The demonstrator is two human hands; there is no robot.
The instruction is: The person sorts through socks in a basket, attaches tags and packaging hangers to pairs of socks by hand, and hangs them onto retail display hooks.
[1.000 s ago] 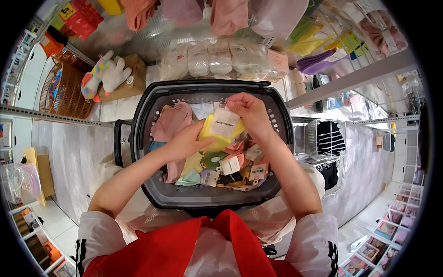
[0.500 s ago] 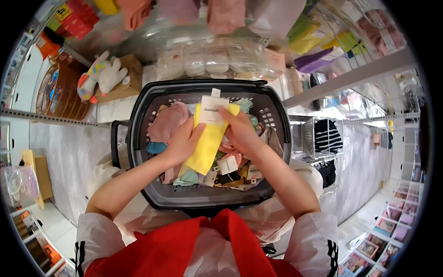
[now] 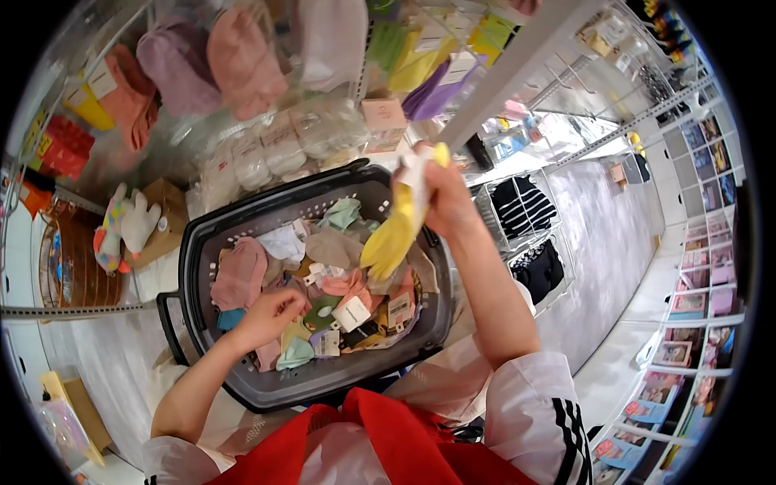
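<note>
My right hand [image 3: 440, 194] is closed around a pair of yellow socks [image 3: 390, 242], near their white card header [image 3: 414, 182]. The socks hang down, blurred, over the right side of a dark grey basket [image 3: 242, 384]. Low over the basket's left half is my left hand [image 3: 275, 314], its fingers curled in and nothing visible in them. Under it lie mixed socks: a pink pair [image 3: 240, 273], a mint one [image 3: 295, 353] and a coral one with a white tag [image 3: 353, 314].
More socks hang on a rack above, including a purple pair [image 3: 440, 87]. Wrapped white packs [image 3: 279, 145] line the shelf behind the basket. Plush toys [image 3: 139, 220] stand left by a cardboard box [image 3: 166, 206]. At right, a wire rack holds striped black socks [image 3: 525, 206].
My left hand has let go of the yellow socks and moved left. My right hand has lifted them up and to the right. The view has turned right.
</note>
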